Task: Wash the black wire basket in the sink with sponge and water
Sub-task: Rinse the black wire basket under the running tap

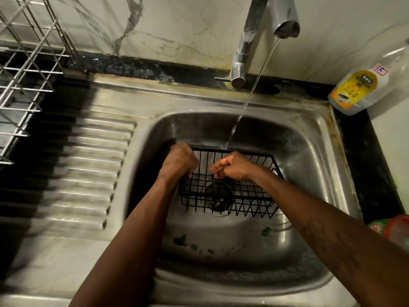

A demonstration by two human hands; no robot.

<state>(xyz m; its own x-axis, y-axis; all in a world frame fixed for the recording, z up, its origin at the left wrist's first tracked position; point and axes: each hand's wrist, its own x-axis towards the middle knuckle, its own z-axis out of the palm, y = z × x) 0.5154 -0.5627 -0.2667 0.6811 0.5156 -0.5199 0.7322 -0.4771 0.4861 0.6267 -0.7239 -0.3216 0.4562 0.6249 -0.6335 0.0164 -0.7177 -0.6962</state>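
Left hand (180, 161), right hand (232, 166): fingers (215, 168) curled round basket (250, 196) wires; tap (243, 52) at twelve, bottle (356, 89) two, rack (26, 69) ten.

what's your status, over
Left hand grips black wire basket rim. Right hand curled at its wires, grip unclear. Water stream hits back edge. No sponge visible.

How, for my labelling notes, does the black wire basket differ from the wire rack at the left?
The black wire basket is black; the wire rack is silver metal. The basket is in the sink basin, gripped by the left hand, with the water stream hitting its far rim; the rack stands left of the sink, untouched. Both are open wire grids.
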